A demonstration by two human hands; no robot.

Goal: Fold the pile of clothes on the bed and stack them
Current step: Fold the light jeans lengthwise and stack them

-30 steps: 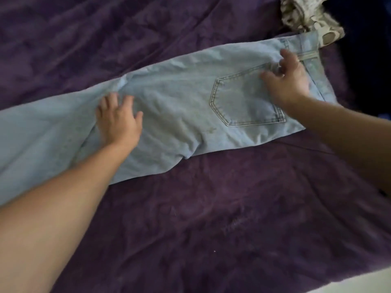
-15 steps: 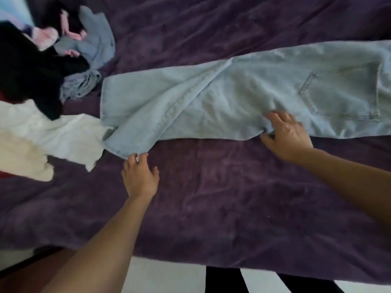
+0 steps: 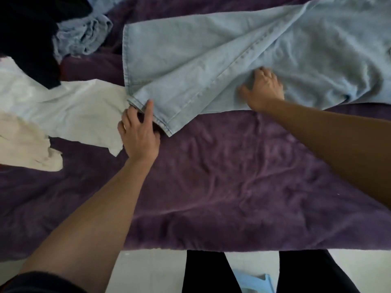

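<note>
Brings the left hand point(image 3: 139, 132) up from the bare purple plush bed cover point(image 3: 211, 176) onto the hem of the light blue denim jeans point(image 3: 190, 49), spread across the upper right of the frame. Lays the index finger on top of the hem, other fingers curled at its edge; cannot tell whether gripped yet. Shifts the right hand point(image 3: 263, 89) from the lower edge onto the leg, fingers bunched around a fold, blurred. Looks ready to carry the hem toward the waist for a crosswise fold. Leaves the heap of white, black and blue-grey clothes point(image 3: 74, 102) at upper left unfolded.
</note>
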